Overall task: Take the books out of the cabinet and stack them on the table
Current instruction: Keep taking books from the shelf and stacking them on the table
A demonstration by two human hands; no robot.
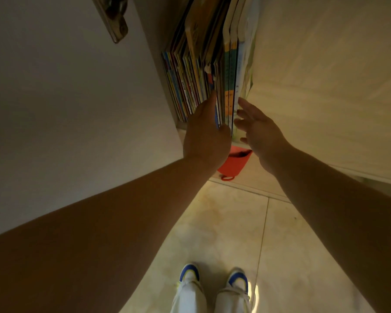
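Several thin, colourful books (196, 71) stand upright, spines out, packed in a narrow cabinet (158, 64) compartment. My left hand (204, 134) reaches into the row, fingers slid between the spines and thumb against the front of a group of books on the right side. My right hand (256, 129) is at the right end of the row, fingers straight and spread, touching the outermost pale book (240, 71). No table is in view.
A white cabinet door or panel (77, 98) stands on the left and a pale panel (325, 86) on the right. A red object with a loop (234, 164) lies below the shelf. Tiled floor (224, 222) and my shoes (212, 281) are underneath.
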